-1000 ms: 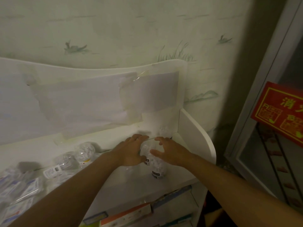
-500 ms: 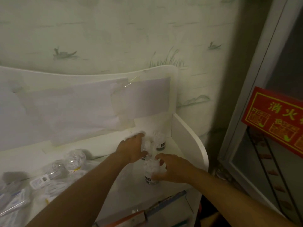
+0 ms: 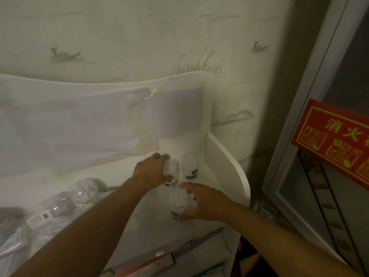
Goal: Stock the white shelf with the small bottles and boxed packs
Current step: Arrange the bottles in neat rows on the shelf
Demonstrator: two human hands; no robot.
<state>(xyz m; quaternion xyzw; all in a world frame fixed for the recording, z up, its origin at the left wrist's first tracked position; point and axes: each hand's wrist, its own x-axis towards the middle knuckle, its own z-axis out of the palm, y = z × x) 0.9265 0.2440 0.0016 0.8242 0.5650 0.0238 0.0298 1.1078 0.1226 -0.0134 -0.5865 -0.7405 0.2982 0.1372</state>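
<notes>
Three small clear bottles stand upright at the right end of the white shelf (image 3: pixel 223 176). My left hand (image 3: pixel 150 170) grips the middle bottle (image 3: pixel 171 172) from its left side. My right hand (image 3: pixel 205 202) curls round the nearest bottle (image 3: pixel 178 202), close to the shelf's front edge. The third bottle (image 3: pixel 189 166) stands free in the back right corner. More wrapped bottles (image 3: pixel 83 191) and flat packs (image 3: pixel 12 238) lie in a loose pile at the shelf's left.
The shelf has a raised back panel (image 3: pixel 99 116) with paper taped on it and a curved right side wall. Boxed packs (image 3: pixel 151 264) sit on the lower shelf. A glass cabinet with a red sign (image 3: pixel 335 140) stands at the right.
Both hands parted: my left hand carried one bottle back toward the corner, while my right hand stayed on the nearer bottle. A third bottle now shows in the corner.
</notes>
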